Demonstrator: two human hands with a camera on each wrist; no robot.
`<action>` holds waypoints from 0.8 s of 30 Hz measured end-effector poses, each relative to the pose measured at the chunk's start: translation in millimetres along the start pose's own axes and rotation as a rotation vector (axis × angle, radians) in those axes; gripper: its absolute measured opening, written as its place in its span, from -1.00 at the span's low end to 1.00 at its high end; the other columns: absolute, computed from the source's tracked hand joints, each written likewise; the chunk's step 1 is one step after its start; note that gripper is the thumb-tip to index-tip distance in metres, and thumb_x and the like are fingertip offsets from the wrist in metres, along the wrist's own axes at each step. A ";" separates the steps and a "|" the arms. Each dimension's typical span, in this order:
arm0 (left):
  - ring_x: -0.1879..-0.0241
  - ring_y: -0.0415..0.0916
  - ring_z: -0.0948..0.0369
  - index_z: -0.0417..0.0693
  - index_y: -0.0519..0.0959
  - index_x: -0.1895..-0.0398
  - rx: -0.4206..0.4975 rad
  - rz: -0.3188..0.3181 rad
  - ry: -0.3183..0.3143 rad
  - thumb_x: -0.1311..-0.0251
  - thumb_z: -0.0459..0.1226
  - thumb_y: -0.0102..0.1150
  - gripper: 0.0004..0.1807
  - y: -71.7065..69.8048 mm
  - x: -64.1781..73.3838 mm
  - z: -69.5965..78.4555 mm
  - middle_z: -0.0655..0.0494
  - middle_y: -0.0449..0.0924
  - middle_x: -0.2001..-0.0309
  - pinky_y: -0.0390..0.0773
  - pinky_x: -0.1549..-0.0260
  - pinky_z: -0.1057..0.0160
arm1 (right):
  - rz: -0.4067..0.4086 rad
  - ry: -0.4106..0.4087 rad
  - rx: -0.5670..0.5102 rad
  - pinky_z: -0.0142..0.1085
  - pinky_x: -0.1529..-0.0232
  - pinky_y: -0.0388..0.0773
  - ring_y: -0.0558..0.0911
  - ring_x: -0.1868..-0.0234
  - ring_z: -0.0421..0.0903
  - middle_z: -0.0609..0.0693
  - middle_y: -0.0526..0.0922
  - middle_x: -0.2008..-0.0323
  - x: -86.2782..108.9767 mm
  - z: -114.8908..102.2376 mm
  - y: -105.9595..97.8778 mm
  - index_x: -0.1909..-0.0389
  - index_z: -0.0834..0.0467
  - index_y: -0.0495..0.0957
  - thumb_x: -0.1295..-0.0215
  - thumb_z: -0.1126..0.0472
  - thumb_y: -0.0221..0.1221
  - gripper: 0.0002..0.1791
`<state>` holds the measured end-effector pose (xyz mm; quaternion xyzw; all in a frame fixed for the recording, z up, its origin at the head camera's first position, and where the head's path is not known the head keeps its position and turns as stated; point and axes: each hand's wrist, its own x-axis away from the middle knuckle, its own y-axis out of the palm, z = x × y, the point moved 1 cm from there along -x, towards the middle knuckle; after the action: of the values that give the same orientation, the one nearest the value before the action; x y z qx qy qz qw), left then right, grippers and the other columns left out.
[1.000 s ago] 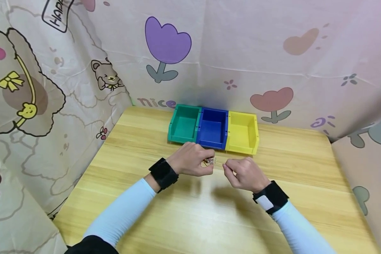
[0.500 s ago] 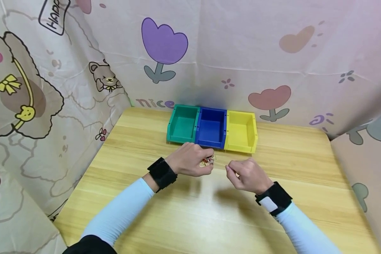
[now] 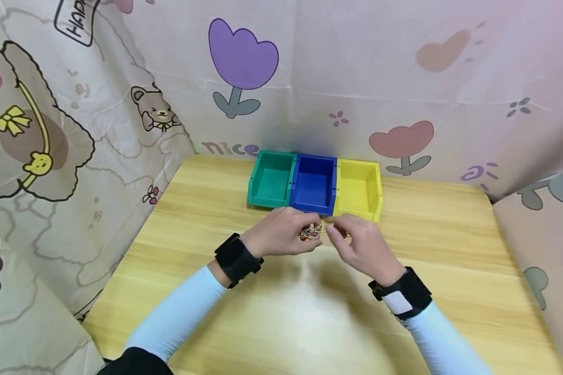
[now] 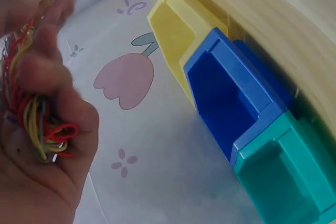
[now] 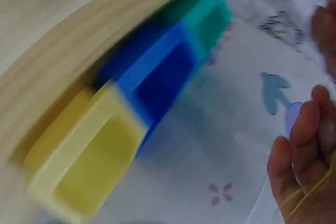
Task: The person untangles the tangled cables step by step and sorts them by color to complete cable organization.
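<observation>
My left hand [image 3: 283, 232] grips a tangled bunch of thin rubber bands [image 3: 310, 232] above the table. In the left wrist view the bunch shows red and yellow loops [image 4: 39, 124], lying across the palm under curled fingers. Close to its right is my right hand [image 3: 366, 247], with thumb and forefinger drawn together at the edge of the bunch. Thin yellow rubber band strands [image 5: 312, 190] run across the right hand's fingers in the right wrist view; part of that hand is cut off by the frame.
Three joined open bins stand behind the hands against the cloth backdrop: green [image 3: 272, 179], blue [image 3: 314, 185] and yellow [image 3: 358, 190]. No contents show in them. The wooden table [image 3: 206, 317] reaches out on both sides. Patterned cloth [image 3: 347, 62] hangs at the back and sides.
A thin strand stretched between the hands earlier. The right hand pulled slightly right, then came back left and up beside the bunch. The left hand stayed nearly in place.
</observation>
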<state>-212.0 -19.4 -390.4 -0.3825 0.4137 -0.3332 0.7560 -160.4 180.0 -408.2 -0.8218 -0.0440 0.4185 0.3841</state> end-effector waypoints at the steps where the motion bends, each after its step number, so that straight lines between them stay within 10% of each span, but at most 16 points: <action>1: 0.72 0.21 0.44 0.05 0.50 0.31 -0.005 0.001 0.004 -0.13 -0.04 0.16 -0.79 0.3 -1.3 0.7 0.32 0.34 0.65 0.24 0.76 0.42 | -0.001 0.027 -0.026 -0.34 0.65 0.41 0.40 0.57 -0.30 -0.18 0.55 0.48 -3.5 -1.4 -0.8 0.26 0.08 0.62 -0.25 0.18 0.12 -0.87; 11: 0.79 0.07 0.34 0.09 0.48 0.51 -0.051 0.029 -0.006 -0.28 0.08 -0.04 -0.64 3.2 -0.9 1.9 0.28 0.15 0.75 0.03 0.78 0.34 | -0.096 0.098 -0.057 -0.41 0.79 0.24 0.27 0.71 -0.34 -0.22 0.35 0.68 -9.9 -4.1 0.2 0.42 0.02 0.52 -0.24 0.26 0.12 -0.92; 24: 0.78 0.06 0.33 0.12 0.35 0.68 -0.285 0.173 0.076 0.03 -0.11 -0.04 -0.83 4.3 0.3 -0.5 0.33 0.15 0.76 -0.01 0.82 0.33 | -0.073 -0.080 0.117 -0.49 0.86 0.03 0.13 0.80 -0.39 -0.27 0.13 0.76 5.1 -4.2 4.0 0.66 0.02 0.28 -0.23 0.24 0.14 -0.68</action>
<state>-211.5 -17.8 -394.4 -0.4359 0.5164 -0.2190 0.7038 -155.0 176.7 -412.7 -0.7785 -0.0651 0.4386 0.4443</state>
